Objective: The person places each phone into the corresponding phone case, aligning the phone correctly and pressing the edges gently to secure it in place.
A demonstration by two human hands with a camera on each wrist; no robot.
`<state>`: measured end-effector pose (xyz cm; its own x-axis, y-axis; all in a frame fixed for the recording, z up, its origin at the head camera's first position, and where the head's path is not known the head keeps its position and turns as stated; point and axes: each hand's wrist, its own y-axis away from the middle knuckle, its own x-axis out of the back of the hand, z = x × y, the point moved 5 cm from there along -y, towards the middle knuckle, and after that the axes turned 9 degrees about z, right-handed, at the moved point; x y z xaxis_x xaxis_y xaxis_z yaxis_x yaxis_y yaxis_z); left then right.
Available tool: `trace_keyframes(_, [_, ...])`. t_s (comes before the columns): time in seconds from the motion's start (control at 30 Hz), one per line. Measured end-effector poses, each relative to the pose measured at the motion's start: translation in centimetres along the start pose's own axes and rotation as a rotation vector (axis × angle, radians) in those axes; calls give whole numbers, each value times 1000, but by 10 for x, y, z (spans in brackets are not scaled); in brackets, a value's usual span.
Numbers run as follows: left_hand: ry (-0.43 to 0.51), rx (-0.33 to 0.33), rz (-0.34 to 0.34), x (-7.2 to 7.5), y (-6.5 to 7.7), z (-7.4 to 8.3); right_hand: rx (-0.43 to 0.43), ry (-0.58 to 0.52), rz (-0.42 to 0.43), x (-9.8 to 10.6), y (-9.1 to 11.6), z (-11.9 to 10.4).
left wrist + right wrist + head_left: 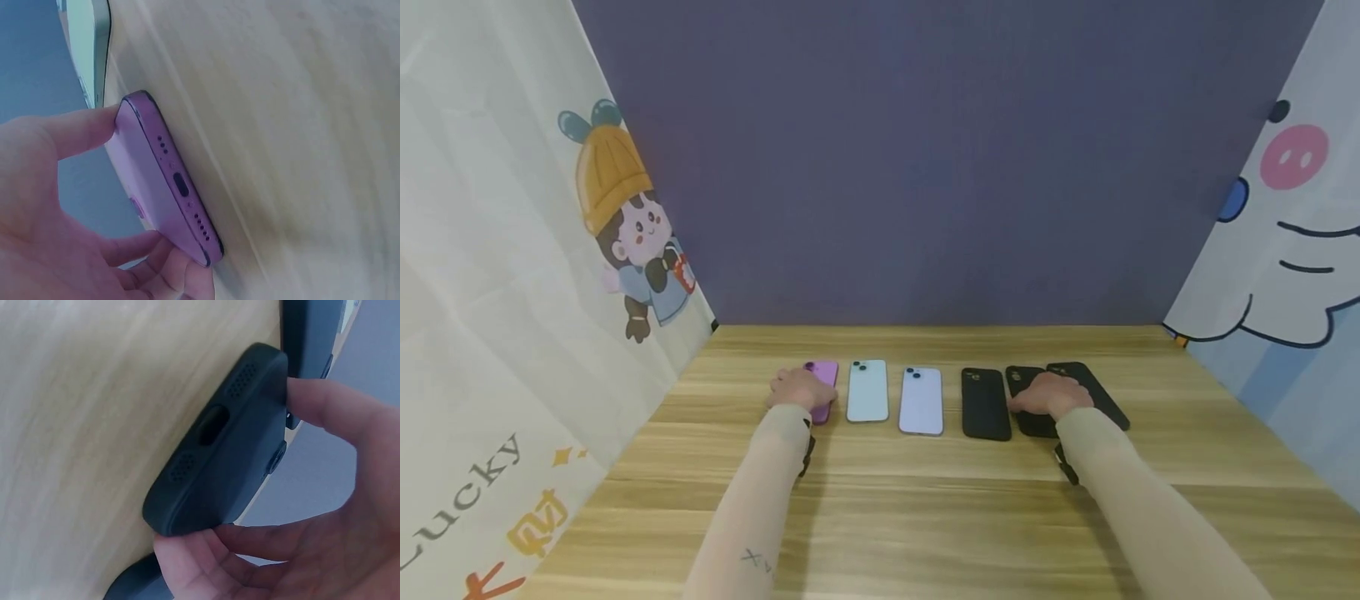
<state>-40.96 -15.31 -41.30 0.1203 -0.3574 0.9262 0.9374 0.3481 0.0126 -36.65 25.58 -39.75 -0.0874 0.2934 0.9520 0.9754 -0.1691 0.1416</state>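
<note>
My left hand point(801, 390) holds a purple phone point(825, 372) by its long sides, thumb on one edge and fingers on the other. In the left wrist view the phone point(153, 181) lies back up, its charging port end toward the camera. A pale mint phone point(868, 392) lies beside it. On the right, my right hand point(1051, 394) grips the middle one of three black phone cases, seen in the right wrist view as a case point(231, 469) with a port cutout and speaker holes. The hand partly hides this case in the head view.
A lavender phone point(921, 402) lies mid-row, followed by a black case point(985, 404). Another black case point(1097, 396) lies slanted at the right end. The row sits on a wooden table point(910, 517), with a dark panel point(917, 167) behind and printed cloths at both sides.
</note>
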Motion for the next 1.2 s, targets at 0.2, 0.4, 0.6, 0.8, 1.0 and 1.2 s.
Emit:
trace_keyframes(0.2, [24, 28, -3, -2, -3, -1, -22, -14, -15, 1, -1, 2])
trace_keyframes(0.4, [84, 48, 6, 5, 6, 0, -38, -27, -16, 1, 0, 4])
trace_keyframes(0.6, [132, 83, 0, -1, 0, -3, -40, -34, -15, 0, -1, 6])
trace_keyframes(0.8, [134, 76, -10, 5, 5, -3, -34, -29, -15, 0, -2, 8])
trace_keyframes(1.0, [126, 24, -11, 10, 5, -8, -13, -27, -25, 1, 0, 9])
trace_keyframes(1.2, [173, 18, -17, 7, -3, -17, 15, -24, -30, 1, 1, 9])
